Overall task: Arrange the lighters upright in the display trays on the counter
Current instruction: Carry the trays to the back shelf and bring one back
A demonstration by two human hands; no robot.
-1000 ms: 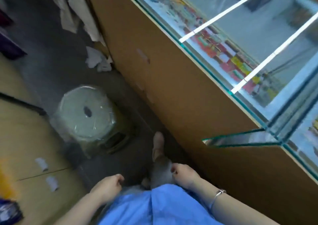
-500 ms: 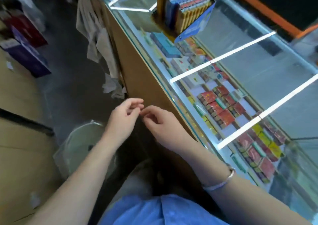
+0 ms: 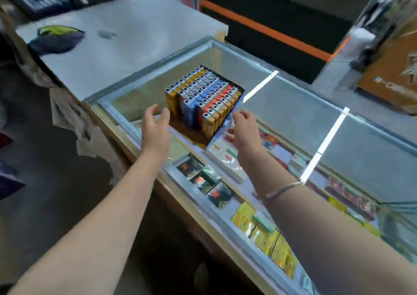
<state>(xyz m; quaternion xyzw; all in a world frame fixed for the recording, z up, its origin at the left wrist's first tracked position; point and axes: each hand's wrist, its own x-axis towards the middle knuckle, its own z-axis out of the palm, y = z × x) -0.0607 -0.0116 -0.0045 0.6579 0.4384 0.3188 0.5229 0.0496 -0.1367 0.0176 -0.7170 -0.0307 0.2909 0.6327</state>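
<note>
Spreading our fingers, we hold our empty left hand [image 3: 155, 127] and right hand [image 3: 244, 129] either side of the tray [image 3: 191, 134]. Its lighters [image 3: 204, 96] already stand upright in rows; its front strip looks unfilled.

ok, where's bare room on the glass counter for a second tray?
Bare glass lies right of the lighter tray, between the two white strips, and more past the far strip. The white countertop behind is mostly bare too. Crowded: the near edge by the tray, where left hand and right hand flank it.
</note>
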